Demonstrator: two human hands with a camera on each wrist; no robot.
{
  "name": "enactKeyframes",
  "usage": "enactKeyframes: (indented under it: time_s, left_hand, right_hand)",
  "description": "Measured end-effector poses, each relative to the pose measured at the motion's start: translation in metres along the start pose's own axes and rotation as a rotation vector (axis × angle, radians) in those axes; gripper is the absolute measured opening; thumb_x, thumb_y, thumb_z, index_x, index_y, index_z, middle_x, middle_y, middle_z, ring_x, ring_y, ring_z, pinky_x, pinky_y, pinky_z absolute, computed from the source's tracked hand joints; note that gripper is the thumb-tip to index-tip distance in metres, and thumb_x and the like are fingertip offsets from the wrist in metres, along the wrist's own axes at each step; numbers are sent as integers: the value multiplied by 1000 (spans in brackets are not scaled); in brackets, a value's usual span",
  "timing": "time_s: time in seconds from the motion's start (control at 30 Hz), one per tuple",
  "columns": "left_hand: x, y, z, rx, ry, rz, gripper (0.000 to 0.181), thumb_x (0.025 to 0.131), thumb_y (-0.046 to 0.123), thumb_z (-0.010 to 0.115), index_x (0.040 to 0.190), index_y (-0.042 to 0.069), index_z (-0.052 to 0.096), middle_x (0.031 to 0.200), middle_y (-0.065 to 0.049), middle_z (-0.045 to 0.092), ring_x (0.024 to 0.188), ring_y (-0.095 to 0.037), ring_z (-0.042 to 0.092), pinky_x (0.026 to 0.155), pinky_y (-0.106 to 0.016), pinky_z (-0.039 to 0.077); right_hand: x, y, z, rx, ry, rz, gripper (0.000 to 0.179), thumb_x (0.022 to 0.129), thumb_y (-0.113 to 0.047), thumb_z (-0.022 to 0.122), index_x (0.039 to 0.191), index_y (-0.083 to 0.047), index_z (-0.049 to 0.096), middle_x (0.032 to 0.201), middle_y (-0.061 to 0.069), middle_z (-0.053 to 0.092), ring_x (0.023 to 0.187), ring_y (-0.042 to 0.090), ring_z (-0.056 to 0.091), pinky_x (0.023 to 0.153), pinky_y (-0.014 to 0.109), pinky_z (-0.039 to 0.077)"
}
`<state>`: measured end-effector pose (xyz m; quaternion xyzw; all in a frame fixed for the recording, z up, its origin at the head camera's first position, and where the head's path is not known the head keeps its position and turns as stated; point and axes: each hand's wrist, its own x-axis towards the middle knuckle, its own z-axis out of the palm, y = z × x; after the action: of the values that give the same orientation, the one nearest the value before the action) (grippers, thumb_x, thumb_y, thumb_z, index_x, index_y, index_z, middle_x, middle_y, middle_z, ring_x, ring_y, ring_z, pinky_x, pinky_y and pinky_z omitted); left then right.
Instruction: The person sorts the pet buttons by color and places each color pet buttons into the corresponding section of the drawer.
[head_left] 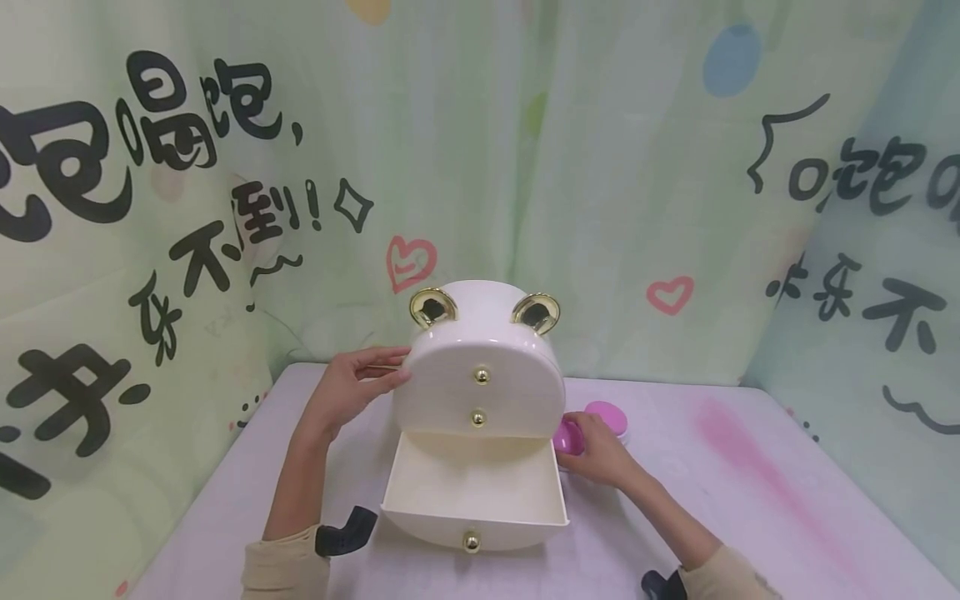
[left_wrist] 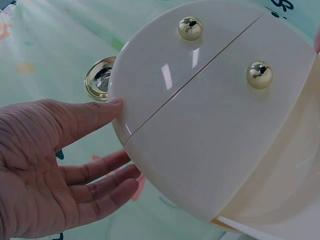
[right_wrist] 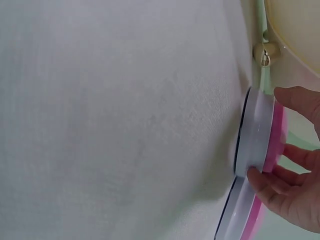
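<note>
A glossy white drawer box (head_left: 442, 396) with round gold knobs and two gold-rimmed eyes stands upright on the table. Its bottom drawer (head_left: 480, 479) is pulled out, with the bare inside showing. My left hand (head_left: 348, 392) rests on the left side of the box. In the left wrist view its thumb (left_wrist: 97, 112) presses the box's edge, with the other fingers extended beside it. On the right, close beside the box, my right hand (head_left: 600, 454) grips a round container with a pink lid (right_wrist: 260, 132) between thumb and fingers.
A second round container with a pink lid (head_left: 606, 415) stands just behind the right hand. A white cloth with a pink streak (head_left: 750, 458) covers the table (head_left: 675, 525). Printed curtains (head_left: 622, 208) enclose the back and sides.
</note>
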<state>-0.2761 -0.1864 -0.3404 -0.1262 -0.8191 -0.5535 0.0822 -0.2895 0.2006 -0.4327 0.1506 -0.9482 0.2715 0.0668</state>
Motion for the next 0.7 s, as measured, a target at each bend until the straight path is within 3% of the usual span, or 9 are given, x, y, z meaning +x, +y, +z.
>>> enactKeyframes:
  time_s: [0.27, 0.7]
  left_hand:
    - [0, -1, 1, 8, 4, 6, 45, 92, 27, 78, 134, 11, 69, 124, -15, 71, 120, -33, 64, 101, -54, 51]
    - [0, -1, 1, 0, 8, 9, 44, 93, 26, 78, 134, 11, 69, 124, -15, 71, 119, -33, 64, 101, -53, 51]
  right_hand:
    - [5, 6, 6, 4, -28, 12, 70, 80, -22, 87, 136, 6, 54, 125, 22, 64, 116, 41, 61, 94, 54, 55]
    - [2, 10, 9, 51, 24, -14, 67, 80, -18, 88, 134, 5, 56, 123, 21, 64, 115, 40, 61, 95, 54, 55]
